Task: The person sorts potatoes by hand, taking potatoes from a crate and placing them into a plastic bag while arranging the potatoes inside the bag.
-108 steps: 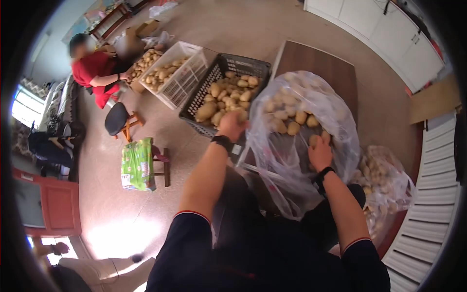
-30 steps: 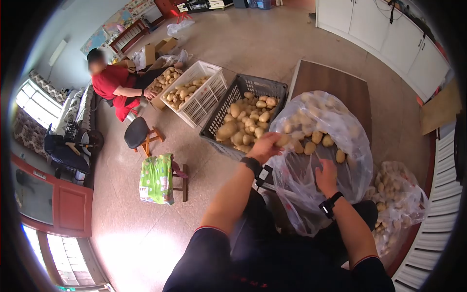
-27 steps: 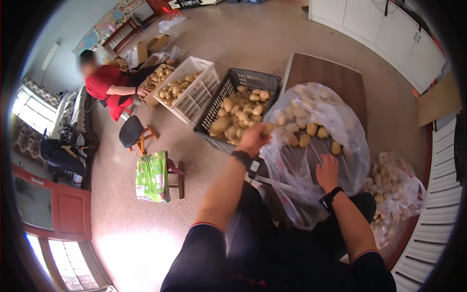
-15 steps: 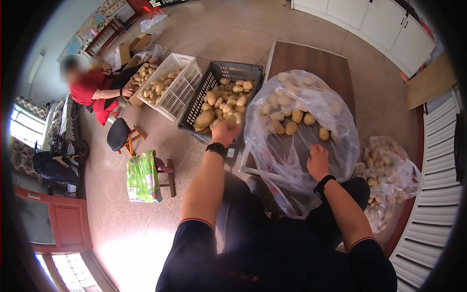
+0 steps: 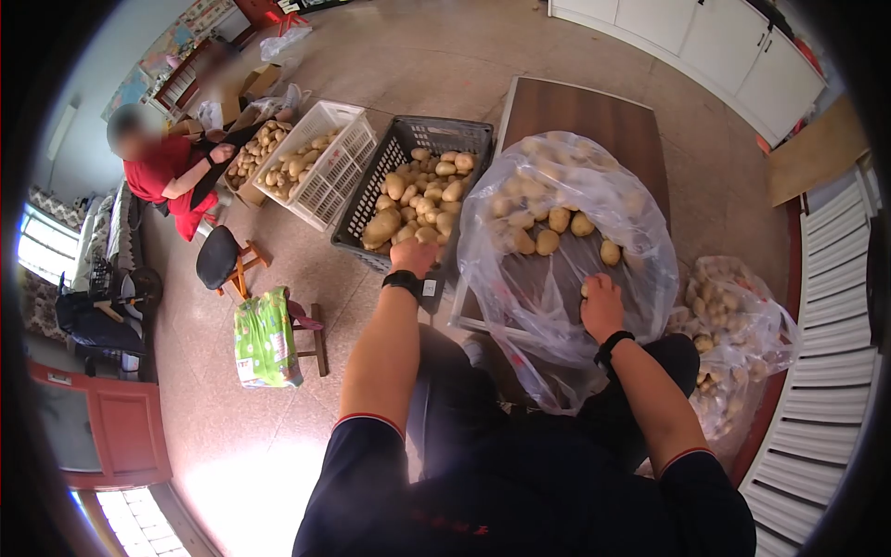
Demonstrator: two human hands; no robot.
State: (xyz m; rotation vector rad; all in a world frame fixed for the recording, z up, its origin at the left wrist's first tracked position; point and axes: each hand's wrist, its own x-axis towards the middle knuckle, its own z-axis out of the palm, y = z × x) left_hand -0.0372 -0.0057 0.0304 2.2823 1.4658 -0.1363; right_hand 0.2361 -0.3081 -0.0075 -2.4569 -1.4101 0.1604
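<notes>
My left hand (image 5: 415, 257) is at the near edge of the dark slatted crate (image 5: 345, 229), its fingertips hidden beside the potatoes (image 5: 429, 193) inside. Whether it grips one of them cannot be made out. My right hand (image 5: 602, 304) is inside the mouth of a large clear plastic bag (image 5: 501, 288), fingers curled round a small potato that shows at its left side. Beyond this hand, loose potatoes (image 5: 559, 220) lie in the bag, with more seen through the plastic. The bag rests on a low brown table (image 5: 580, 107).
Left of the dark crate is a white crate (image 5: 345, 172) of potatoes. A person in red (image 5: 167, 172) sits beyond it by a box of potatoes (image 5: 251, 153). A stool (image 5: 218, 258) and a green bag (image 5: 266, 339) stand left. Another potato bag (image 5: 733, 316) is at right.
My left hand has moved from the bag's left edge, carrying a potato, to the dark crate's near edge. My right hand has closed its fingers. The person in red has lifted a hand off the potatoes.
</notes>
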